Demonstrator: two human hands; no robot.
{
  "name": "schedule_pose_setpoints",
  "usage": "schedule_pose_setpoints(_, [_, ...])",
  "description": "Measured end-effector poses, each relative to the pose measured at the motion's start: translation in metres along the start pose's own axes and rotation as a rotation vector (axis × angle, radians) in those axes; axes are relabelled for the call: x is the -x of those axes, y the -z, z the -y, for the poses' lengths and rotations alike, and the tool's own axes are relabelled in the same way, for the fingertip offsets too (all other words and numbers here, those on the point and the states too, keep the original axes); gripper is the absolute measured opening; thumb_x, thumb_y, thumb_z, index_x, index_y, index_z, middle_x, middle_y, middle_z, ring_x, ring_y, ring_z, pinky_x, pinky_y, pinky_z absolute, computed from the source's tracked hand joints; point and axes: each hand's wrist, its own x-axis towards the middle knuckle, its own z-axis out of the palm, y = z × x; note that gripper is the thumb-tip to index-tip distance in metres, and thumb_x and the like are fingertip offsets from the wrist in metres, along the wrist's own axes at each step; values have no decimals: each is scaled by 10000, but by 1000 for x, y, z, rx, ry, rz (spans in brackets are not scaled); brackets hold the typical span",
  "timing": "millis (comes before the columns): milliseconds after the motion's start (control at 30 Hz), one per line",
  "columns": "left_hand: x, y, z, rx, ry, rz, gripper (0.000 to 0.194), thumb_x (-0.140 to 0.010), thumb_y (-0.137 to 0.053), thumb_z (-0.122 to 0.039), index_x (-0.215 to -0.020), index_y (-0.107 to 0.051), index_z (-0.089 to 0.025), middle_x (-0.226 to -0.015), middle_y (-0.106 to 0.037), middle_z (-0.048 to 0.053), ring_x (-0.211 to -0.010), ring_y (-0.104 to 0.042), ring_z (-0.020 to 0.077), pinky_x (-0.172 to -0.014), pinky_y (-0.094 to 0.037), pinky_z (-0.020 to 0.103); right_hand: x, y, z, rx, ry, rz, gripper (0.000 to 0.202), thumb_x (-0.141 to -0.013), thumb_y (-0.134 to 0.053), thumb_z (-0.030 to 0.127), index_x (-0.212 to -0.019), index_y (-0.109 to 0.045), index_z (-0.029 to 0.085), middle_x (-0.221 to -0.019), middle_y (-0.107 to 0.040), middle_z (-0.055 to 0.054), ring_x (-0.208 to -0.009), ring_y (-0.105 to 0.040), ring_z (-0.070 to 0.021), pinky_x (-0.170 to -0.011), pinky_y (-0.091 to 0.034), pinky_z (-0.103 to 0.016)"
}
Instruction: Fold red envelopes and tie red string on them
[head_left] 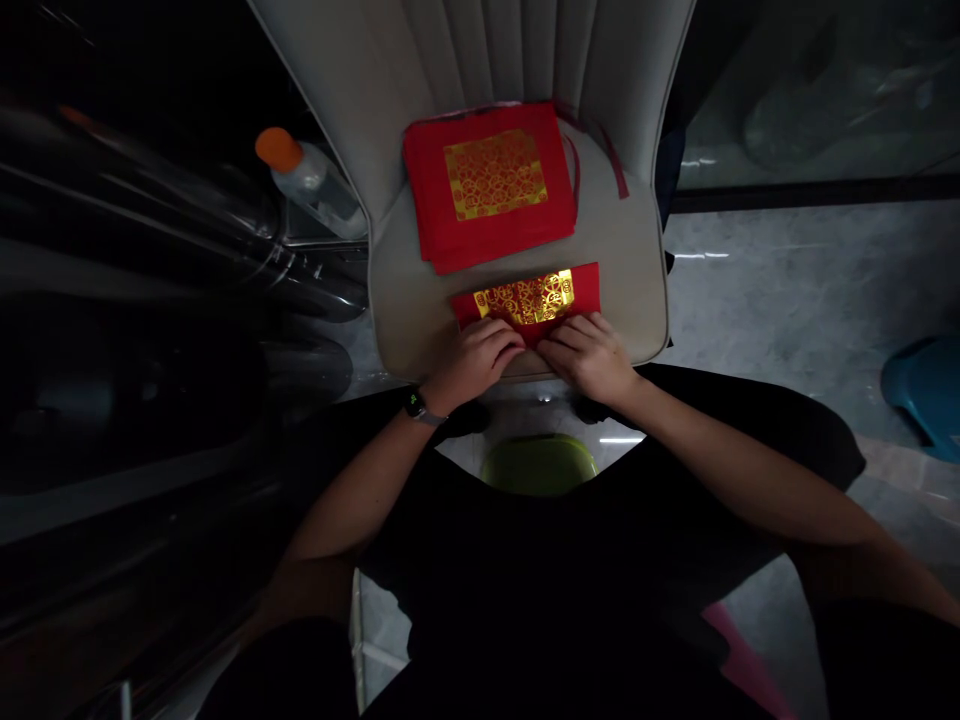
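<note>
Near the chair's front edge, a red gift bag (589, 288) with a shiny gold pattern is tilted up between both hands. My left hand (480, 358), with a dark watch on its wrist, pinches its lower edge on the left. On the right side of that edge, my right hand (589, 355) grips with curled fingers. The fingertips of both hands are partly hidden. Behind this bag lies a flat stack of similar red gift bags (496, 228) with gold panels, and dark red ribbon handles (613, 165) stick out at its right.
The pale padded chair (630, 260) carries the bags. A clear bottle with an orange cap (279, 150) stands left of the chair. Below, between the knees, is a green basin (538, 465). A blue plastic object (926, 390) rests on the floor at far right.
</note>
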Motion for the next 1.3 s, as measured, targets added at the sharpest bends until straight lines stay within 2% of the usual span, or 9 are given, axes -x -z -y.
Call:
schedule_pose_setpoints(233, [-8, 29, -10, 56, 149, 34, 55, -1012, -749, -215, -964, -743, -188, -926, -764, 40, -864, -712, 188, -823, -562, 321, 0, 43, -5, -276, -324, 146, 130, -1015, -705, 260, -1064, -821, 230, -991, -831, -57, -809, -728, -219, -748, -520, -362])
schedule_pose_setpoints(400, [-21, 46, -14, 194, 140, 75, 51, -961, -777, -220, -1001, -805, -204, -969, -796, 38, -868, -736, 180, -836, -579, 302, 0, 50, 0, -511, -444, 59, 111, -980, -733, 303, -1000, -806, 222, -915, -824, -40, -767, -748, -199, -733, -559, -331])
schedule_pose_setpoints(567, [-33, 28, -15, 459, 148, 69, 111, -974, -781, -300, -998, -853, -218, -1035, -823, 72, -983, -772, 214, -938, -606, 351, 11, 40, 9, -595, -369, 19, 144, -1012, -686, 284, -1046, -807, 214, -981, -838, -58, -788, -757, -186, -785, -598, -335])
schedule_pose_setpoints(700, [-33, 14, -20, 591, 314, 122, 153, -986, -738, -294, -1063, -832, -201, -1004, -832, 61, -747, -748, 155, -741, -595, 285, 16, 41, 9, -600, -297, -31, 151, -1033, -683, 269, -1090, -818, 228, -1050, -848, -69, -878, -783, -202, -842, -625, -364])
schedule_pose_setpoints(800, [-32, 8, -25, 597, 402, 165, 186, -974, -743, -323, -1069, -828, -187, -859, -807, 42, -587, -676, 123, -578, -521, 236, 13, 45, 6, -587, -231, -70, 156, -1044, -683, 253, -1109, -822, 228, -1069, -844, -74, -909, -788, -201, -844, -632, -355])
schedule_pose_setpoints(900, [-33, 5, -26, 622, 487, 218, 200, -969, -727, -325, -1053, -836, -179, -688, -742, 13, -521, -650, 126, -517, -491, 218, 8, 47, 3, -552, -130, -54, 198, -1065, -653, 252, -1141, -834, 230, -1091, -828, -83, -939, -782, -202, -849, -633, -345])
schedule_pose_setpoints(1000, [-33, 4, -25, 689, 502, 251, 164, -945, -732, -302, -981, -826, -173, -651, -723, 5, -524, -661, 134, -523, -504, 219, -1, 46, 1, -529, -92, -29, 213, -1071, -655, 290, -1149, -849, 250, -1092, -803, -83, -973, -766, -215, -868, -625, -360])
schedule_pose_setpoints(1200, [-31, 6, -26, 778, 394, 240, 188, -909, -807, -361, -908, -798, -173, -762, -773, 28, -640, -705, 144, -627, -560, 247, -18, 40, -1, -624, -338, -114, 169, -992, -780, 361, -1046, -854, 220, -1001, -772, -75, -876, -714, -213, -796, -582, -370])
schedule_pose_setpoints(1300, [-32, 7, -27, 829, 443, 185, 300, -970, -759, -419, -812, -766, -164, -693, -737, 35, -601, -684, 134, -594, -549, 238, -22, 42, -7, -767, -515, -38, 421, -850, -917, 481, -1141, -843, 186, -905, -776, -53, -768, -677, -192, -727, -561, -353])
